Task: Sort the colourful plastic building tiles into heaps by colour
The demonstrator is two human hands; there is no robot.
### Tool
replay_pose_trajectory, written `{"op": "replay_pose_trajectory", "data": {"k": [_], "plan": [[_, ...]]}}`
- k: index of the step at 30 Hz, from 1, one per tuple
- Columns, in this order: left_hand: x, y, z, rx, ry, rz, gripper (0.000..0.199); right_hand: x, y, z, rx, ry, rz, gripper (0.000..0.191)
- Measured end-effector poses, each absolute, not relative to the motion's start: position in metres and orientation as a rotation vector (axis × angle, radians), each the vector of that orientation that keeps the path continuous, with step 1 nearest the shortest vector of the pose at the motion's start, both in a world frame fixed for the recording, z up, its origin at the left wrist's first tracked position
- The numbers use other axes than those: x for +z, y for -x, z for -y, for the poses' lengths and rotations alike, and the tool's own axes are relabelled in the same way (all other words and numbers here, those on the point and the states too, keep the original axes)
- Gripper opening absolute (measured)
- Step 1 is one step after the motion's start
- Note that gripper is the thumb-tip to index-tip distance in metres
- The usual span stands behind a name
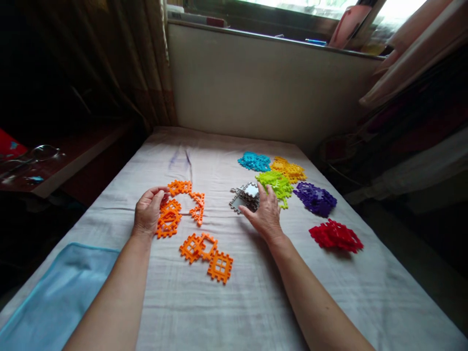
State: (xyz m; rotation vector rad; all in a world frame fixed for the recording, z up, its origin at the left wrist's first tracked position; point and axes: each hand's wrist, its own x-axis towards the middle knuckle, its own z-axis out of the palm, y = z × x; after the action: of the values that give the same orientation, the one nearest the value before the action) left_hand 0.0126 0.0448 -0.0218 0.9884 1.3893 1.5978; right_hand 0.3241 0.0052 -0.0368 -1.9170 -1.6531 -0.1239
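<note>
- Flat, notch-edged orange pieces [200, 245], some like windowpanes, lie between the bench's [183, 317] middle and left edge.
- Left hand [148, 212]: grip pressed together beside them; whether pinching one, I can't tell.
- Right hand [268, 217]: spread at grey pieces [246, 197].

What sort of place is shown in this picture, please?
Probably a room in a home, perhaps a bedroom: a long brown curtain hangs at the back, a pale sheet-like cloth is spread out, and orange toy-like pieces lie on it.
</note>
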Motion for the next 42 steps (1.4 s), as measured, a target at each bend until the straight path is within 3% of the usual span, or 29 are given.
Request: {"op": "replay_pose_trajectory", "data": {"k": [20, 26, 30, 37, 42], "plan": [[-0.022, -0.012, -0.044, 1.614, -0.908, -1.369, 0.035, -0.048, -0.28, -0.113, -0.048, 1.982, 1.555, 0.081], [-0.027, -0.013, -0.046, 1.671, -0.974, -1.412, 0.037, -0.038, -0.268, -0.085, -0.228, 1.782, 1.715, 0.057], [-0.029, -0.012, -0.046, 1.69, -0.965, -1.399, 0.04, -0.024, -0.233, -0.083, -0.006, 1.532, 2.04, 0.034], [-0.032, -0.007, -0.047, 1.655, -1.025, -1.35, 0.053, -0.006, -0.149, -0.12, 0.385, 1.497, 2.393, 0.058], [-0.042, -0.002, -0.047, 1.566, -1.178, -1.359, 0.059, -0.011, -0.145, -0.11, 0.395, 1.353, 2.514, 0.044]]}}
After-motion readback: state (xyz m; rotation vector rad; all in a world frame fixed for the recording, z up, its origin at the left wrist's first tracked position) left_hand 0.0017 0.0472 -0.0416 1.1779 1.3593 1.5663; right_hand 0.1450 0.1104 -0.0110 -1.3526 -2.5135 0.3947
